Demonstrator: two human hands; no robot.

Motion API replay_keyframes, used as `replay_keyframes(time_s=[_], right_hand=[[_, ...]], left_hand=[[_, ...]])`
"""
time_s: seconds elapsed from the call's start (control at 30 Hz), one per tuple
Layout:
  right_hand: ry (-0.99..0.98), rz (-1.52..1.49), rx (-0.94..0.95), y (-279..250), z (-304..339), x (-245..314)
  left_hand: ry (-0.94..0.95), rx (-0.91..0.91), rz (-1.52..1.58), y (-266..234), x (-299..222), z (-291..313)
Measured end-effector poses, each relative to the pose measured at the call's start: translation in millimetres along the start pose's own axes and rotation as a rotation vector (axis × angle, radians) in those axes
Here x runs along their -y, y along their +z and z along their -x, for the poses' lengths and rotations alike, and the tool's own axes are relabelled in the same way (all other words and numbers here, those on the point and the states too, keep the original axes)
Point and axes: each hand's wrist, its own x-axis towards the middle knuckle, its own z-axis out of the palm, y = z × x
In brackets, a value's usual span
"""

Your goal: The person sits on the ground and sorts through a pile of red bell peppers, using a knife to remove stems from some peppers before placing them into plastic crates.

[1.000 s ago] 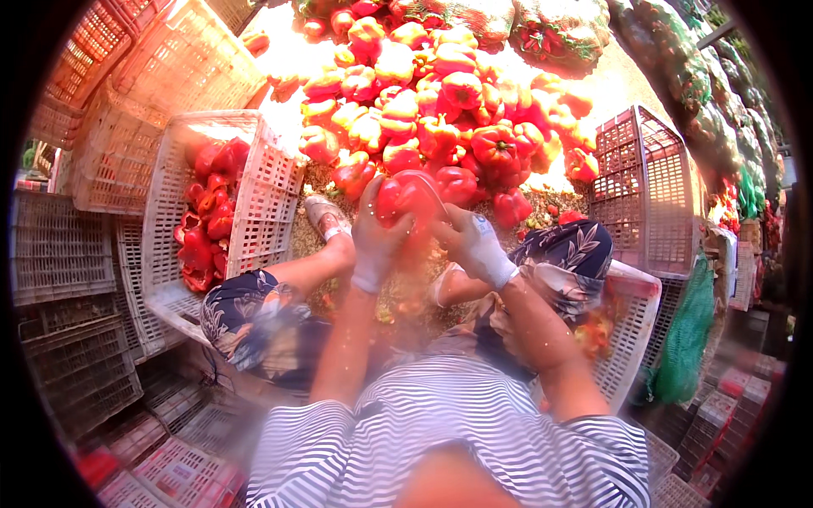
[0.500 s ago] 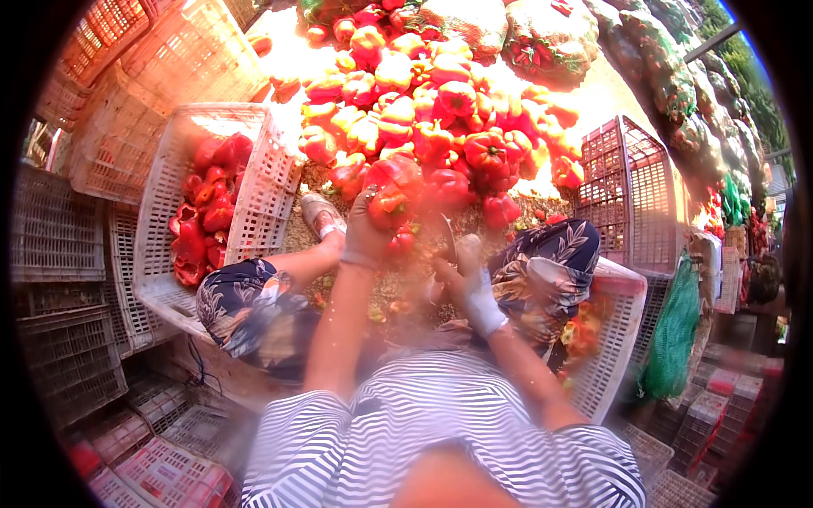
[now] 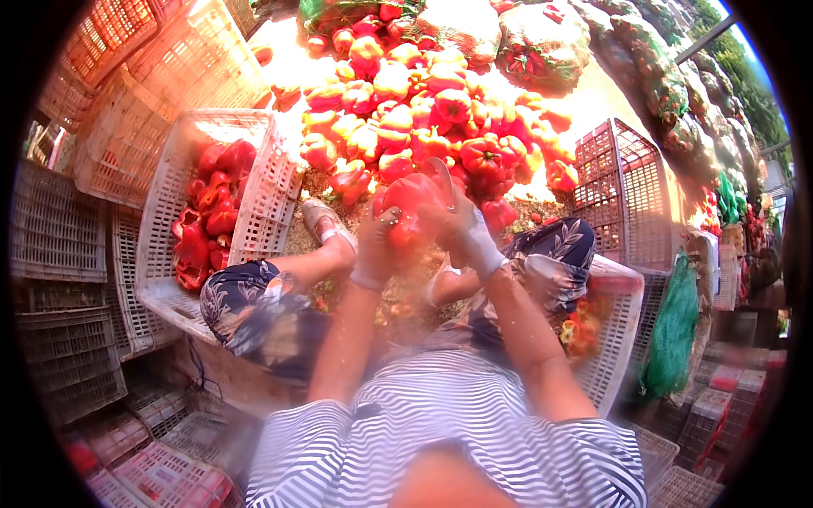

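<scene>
A large red bell pepper (image 3: pixel 412 196) is gripped in my left hand (image 3: pixel 374 243), which wears a pale glove and wraps the pepper's left side. My right hand (image 3: pixel 461 233), gloved at least at the palm and wrist, is closed on a knife (image 3: pixel 443 176) whose thin curved blade rises beside the pepper's right edge. The fingers of that hand touch or nearly touch the pepper; blur hides the exact contact, and the handle is covered. Beyond my hands lies a big heap of whole red peppers (image 3: pixel 453 106). Open red pepper pieces (image 3: pixel 207 212) fill part of the white crate (image 3: pixel 269 190) on my left.
By my right knee a white crate (image 3: pixel 622 317) holds reddish and yellowish scraps. A brown crate (image 3: pixel 598 178) stands farther right. Stacked crates (image 3: pixel 59 224) line the left. Full net sacks (image 3: pixel 546 42) lie at the back, and a green net (image 3: pixel 673 330) hangs at right.
My right hand has risen with the knife, from low near my right knee to the pepper's right side. The pepper has shifted slightly right, still in my left hand.
</scene>
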Motion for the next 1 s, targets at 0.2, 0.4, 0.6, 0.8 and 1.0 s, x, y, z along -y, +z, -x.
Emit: replay_keyframes(time_s=[0.2,0.4,0.6,0.8,1.0], right_hand=[[0.086,-0.197,0.293,-20,-20,-40],[0.31,-0.657,0.223,-6,-13,-81],[-0.363,0.655,-0.296,-4,1,-33],[-0.632,1.067,-0.005,22,1,-32],[-0.361,0.891,0.169,21,-2,-37]], left_hand=[[-0.342,0.299,0.702,-43,11,3],[0.091,0.152,-0.769,-72,48,7],[0.136,0.116,-0.902,-79,53,5],[-0.458,0.249,0.95,-62,44,6],[-0.478,0.202,0.865,-54,37,12]])
